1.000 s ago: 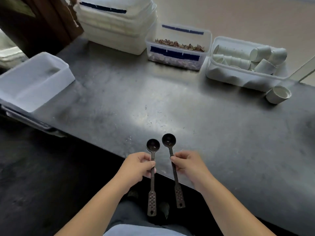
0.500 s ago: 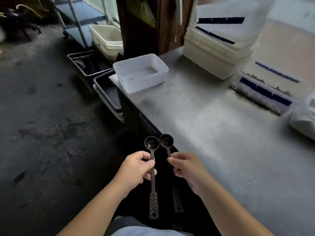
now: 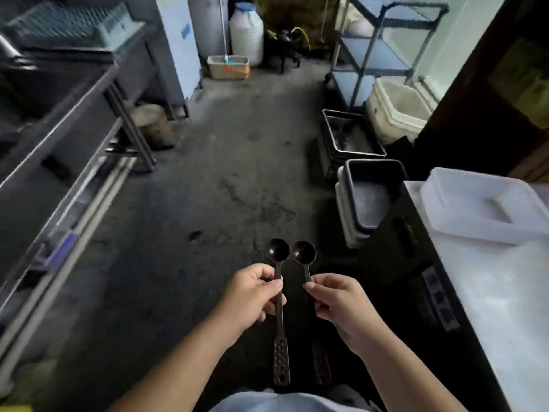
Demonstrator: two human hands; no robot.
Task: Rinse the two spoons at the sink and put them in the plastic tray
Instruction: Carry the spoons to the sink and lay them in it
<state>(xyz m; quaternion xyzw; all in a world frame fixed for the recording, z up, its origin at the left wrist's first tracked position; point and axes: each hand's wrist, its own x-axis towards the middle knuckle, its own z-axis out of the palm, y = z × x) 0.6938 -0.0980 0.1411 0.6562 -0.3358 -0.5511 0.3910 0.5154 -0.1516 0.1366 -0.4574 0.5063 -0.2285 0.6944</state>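
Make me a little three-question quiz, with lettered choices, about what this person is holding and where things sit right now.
1. Where is the white plastic tray?
A. on the floor
B. on the counter to the person's right
C. on the blue shelf rack

2. How many spoons are held?
A. one
B. two
C. three

3. How are the spoons held?
A. both in one fist
B. one pinched in each hand, bowls up
C. lying on open palms

Answers:
1 B: the white plastic tray rests on the pale counter.
2 B: left spoon and right spoon.
3 B: the left hand and the right hand each pinch one handle.
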